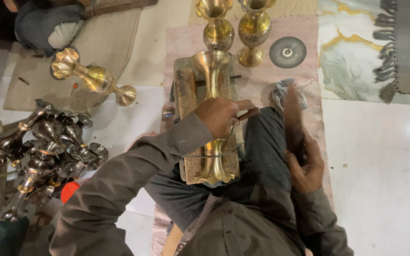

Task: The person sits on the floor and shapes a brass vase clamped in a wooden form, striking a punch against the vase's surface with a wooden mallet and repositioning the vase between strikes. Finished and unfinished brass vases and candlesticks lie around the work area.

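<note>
Heaps of dull grey unpolished metal vases (43, 151) lie on the floor well to the left of the left hand, and a polished golden brass vase with a fluted mouth (91, 78) lies on its side on a beige mat (105, 42) up and to the left of it. Left hand (221, 116) is clenched over the narrow waist of a long golden brass vase (212, 142), fingers wrapped around it and around a thin dark rod-like tool (248, 113) that sticks out to the right. That vase lies lengthwise on a worn wooden block (186, 99), its mouth away from the person and its foot near their lap. Beyond the hand stand two upright engraved brass vases (236, 31) on a pink cloth (300, 66), with a round grey metal disc (287, 52) beside them. Right hand (307, 163) grips a long flat dark brown strip (293, 118), held upright well to the right of the left hand; a crumpled clear plastic bag (281, 92) lies just behind the strip.
</note>
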A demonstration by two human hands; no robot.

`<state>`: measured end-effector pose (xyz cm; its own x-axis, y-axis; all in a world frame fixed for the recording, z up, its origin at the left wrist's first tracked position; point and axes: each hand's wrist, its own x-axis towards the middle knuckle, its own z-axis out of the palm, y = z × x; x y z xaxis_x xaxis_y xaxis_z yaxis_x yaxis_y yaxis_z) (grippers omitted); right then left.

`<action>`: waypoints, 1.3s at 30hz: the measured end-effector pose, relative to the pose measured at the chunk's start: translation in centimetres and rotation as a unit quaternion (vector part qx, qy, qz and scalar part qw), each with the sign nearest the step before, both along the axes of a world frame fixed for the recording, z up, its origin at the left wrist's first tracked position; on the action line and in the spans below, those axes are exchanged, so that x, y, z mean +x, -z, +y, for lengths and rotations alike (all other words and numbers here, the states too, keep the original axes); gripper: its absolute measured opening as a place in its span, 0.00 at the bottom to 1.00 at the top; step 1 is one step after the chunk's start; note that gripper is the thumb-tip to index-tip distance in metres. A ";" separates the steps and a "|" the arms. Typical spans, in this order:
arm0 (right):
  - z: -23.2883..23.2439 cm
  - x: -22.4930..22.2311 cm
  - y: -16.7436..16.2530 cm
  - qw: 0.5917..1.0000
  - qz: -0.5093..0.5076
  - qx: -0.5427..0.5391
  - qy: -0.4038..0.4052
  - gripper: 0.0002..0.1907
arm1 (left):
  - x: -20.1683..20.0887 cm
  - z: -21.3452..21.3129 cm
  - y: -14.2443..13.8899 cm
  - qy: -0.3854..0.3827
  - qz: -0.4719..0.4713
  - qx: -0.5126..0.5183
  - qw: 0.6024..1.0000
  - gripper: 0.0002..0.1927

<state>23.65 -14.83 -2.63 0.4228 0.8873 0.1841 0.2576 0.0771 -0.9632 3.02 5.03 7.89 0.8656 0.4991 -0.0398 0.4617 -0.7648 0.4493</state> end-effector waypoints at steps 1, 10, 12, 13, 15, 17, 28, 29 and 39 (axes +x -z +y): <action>-0.1 0.0 0.1 0.997 -0.060 -0.037 0.008 0.35 | 0.2 0.1 0.0 0.002 0.014 -0.006 1.000 0.30; -1.7 -1.5 2.3 0.999 0.024 -0.019 0.039 0.33 | 0.7 0.7 0.1 0.046 0.033 0.002 0.998 0.32; -2.2 -2.2 2.8 0.997 0.068 -0.004 0.030 0.33 | 0.9 0.7 -0.1 0.051 0.052 -0.006 0.997 0.32; -2.3 -2.5 3.0 0.995 0.089 -0.002 0.033 0.34 | 0.9 0.6 -0.2 0.054 0.048 -0.018 0.997 0.32; -2.5 -3.1 3.2 0.991 0.128 0.003 0.042 0.35 | 1.1 0.8 -0.4 0.062 0.039 -0.040 0.996 0.31; -2.6 -3.6 3.3 0.990 0.131 0.009 0.054 0.35 | 1.1 0.8 -0.6 0.070 0.040 -0.017 0.997 0.30; -2.0 -2.4 1.4 0.998 -0.021 -0.027 0.045 0.34 | 2.1 1.0 0.0 0.073 0.090 -0.001 0.993 0.34; -2.1 -2.2 1.3 0.994 -0.086 -0.053 0.037 0.36 | 2.3 1.0 0.0 0.073 0.107 -0.003 0.992 0.35; -3.0 -2.4 2.4 0.984 -0.152 -0.055 0.081 0.35 | 2.2 1.1 -0.2 0.085 0.078 -0.015 0.993 0.33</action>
<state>21.23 -17.81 -5.03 0.5011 0.8341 0.2306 0.5345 -0.0887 -0.8405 5.21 6.13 8.06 0.9194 0.3430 -0.1926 0.3929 -0.8247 0.4069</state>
